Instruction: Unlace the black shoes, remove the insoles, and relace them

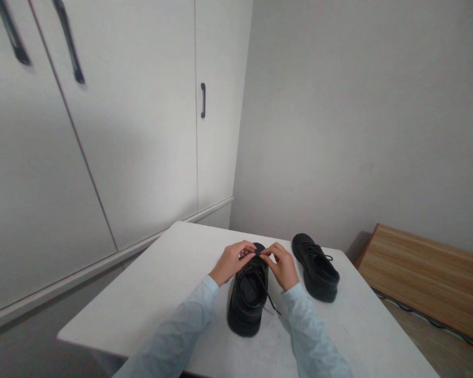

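A black lace-up shoe [246, 307] stands on the white table [161, 283], heel toward me and toe pointing away. Over its front lacing, my left hand [234, 258] pinches with thumb and fingertips from the left side. From the right, my right hand [279, 261] pinches at the same spot, its fingertips close to the left ones. What lies between the fingertips is too small to make out. A loose black lace trails off the right side of this shoe. The second black shoe [317, 270] stands to the right, its lace tied in a bow.
White cabinets [142, 131] with dark handles rise at the left and behind the table. A grey wall [358, 115] is at the back right. Beyond the table's right edge lies a wooden surface [429, 278] with a dark cable along its lower edge.
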Motion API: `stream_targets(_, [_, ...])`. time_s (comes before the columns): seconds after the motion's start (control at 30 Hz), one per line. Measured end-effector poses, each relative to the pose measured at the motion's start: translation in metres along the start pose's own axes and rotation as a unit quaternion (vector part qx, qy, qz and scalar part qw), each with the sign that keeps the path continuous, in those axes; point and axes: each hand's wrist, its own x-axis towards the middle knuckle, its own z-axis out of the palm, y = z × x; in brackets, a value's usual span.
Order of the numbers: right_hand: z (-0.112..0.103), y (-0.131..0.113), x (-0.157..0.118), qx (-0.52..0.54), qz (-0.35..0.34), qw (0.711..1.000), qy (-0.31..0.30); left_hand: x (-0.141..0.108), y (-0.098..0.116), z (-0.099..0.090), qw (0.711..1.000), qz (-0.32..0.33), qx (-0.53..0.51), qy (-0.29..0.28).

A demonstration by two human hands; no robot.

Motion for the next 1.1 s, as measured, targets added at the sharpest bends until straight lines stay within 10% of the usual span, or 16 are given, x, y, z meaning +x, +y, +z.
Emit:
stream_targets(0.37, [-0.011, 0.012, 0.005, 0.123, 0.123, 0.981, 0.090, 0.000, -0.010, 0.002, 0.999, -0.006, 0.001, 0.050])
stream_targets(1.1, [-0.012, 0.035, 0.002, 0.245, 0.325, 0.909, -0.090, 0.000, -0.008, 0.003, 0.998, 0.058, 0.000, -0.023])
